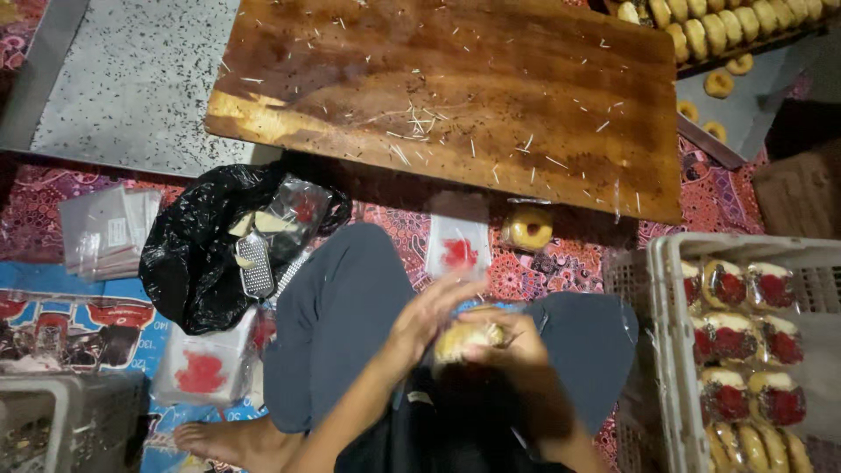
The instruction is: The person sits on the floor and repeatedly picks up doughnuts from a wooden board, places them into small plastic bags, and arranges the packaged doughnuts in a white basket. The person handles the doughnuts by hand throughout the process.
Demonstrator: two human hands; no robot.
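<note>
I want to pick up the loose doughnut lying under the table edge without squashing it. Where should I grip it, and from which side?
Grip the doughnut lightly across its outer rim, fingers on opposite sides, probably coming from the near side by the knees. It lies flat on the patterned mat, ring hole up, apparently in a clear wrapper, and the wooden table overhangs its far side.

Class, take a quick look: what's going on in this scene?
A person sits on a patterned mat with both hands together over the lap: the left hand and right hand grip a doughnut in a clear bag. A white crate on the right holds bagged doughnuts. One bagged doughnut lies by the low wooden table, and a black bag holds a grater.
</note>
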